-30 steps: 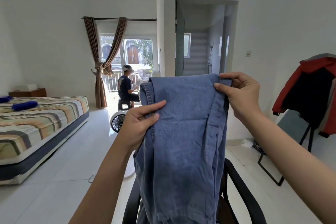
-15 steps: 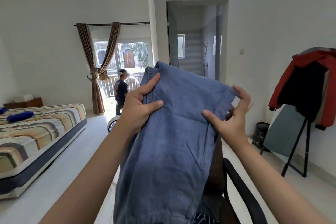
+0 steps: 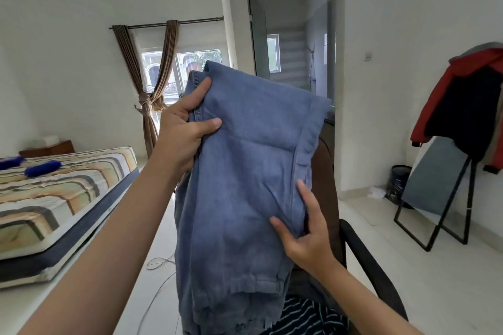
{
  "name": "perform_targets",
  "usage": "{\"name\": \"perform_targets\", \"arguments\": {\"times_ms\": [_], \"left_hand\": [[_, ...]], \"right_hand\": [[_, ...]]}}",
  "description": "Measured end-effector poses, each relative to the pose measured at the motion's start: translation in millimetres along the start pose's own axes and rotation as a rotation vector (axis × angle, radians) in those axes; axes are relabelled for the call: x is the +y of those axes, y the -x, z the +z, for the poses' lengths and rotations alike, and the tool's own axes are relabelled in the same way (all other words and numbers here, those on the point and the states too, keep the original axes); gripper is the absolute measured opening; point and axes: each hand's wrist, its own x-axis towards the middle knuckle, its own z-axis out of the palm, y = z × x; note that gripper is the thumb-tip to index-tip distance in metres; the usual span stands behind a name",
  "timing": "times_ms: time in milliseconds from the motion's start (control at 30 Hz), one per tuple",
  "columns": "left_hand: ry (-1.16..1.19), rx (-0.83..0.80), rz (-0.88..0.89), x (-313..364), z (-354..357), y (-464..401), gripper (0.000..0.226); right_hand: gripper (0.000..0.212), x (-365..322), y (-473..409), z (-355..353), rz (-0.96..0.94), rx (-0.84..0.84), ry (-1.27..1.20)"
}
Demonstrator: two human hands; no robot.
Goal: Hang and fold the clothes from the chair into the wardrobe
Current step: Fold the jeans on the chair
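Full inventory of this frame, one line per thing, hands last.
jeans: 1, blue denim, held up centre frame, folded lengthwise
chair: 1, black armrest with brown back, behind and right of the jeans
striped garment: 1, dark with light stripes, on the chair seat below the jeans
bed: 1, striped cover on dark base, left
cushions: 2, blue, on the bed
curtains: 1 pair, brown, tied, at the window
jacket: 1, red and black, draped on the stand at right
mirror: 1, black frame, leaning under the jacket
bin: 1, dark, by the right wall
left hand: grips the jeans' upper left edge
right hand: pinches the jeans' right edge, lower down
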Motion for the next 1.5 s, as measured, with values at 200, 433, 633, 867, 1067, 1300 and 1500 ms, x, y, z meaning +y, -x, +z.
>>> {"name": "perform_targets", "arguments": {"times_ms": [200, 433, 633, 867, 1067, 1300, 1500], "left_hand": [[0.034, 0.067, -0.063, -1, -16, -9, 0.069], [0.249, 0.026, -0.168, -15, -30, -14, 0.058], [0.538, -0.126, -0.386, -55, -48, 1, 0.056], [0.584, -0.300, -0.626, -106, -35, 49, 0.069], [0.670, -0.102, -0.483, -106, -20, 46, 0.077], [0.726, -0.061, -0.378, -90, -33, 19, 0.049], [0.538, -0.157, -0.335, -72, -28, 8, 0.068]], "right_hand": [[0.032, -22, -29, -7, -0.054, -0.038, -0.039], [0.049, -39, -60, -17, 0.070, -0.025, -0.168], [0.049, -39, -79, -23, 0.110, 0.110, -0.213], [0.045, -33, -87, -29, 0.142, 0.159, -0.218], [0.039, -24, -79, -39, 0.238, 0.041, -0.173], [0.042, -21, -72, -58, 0.297, -0.161, -0.230], [0.033, -22, -74, -64, 0.396, -0.289, -0.270]]}}
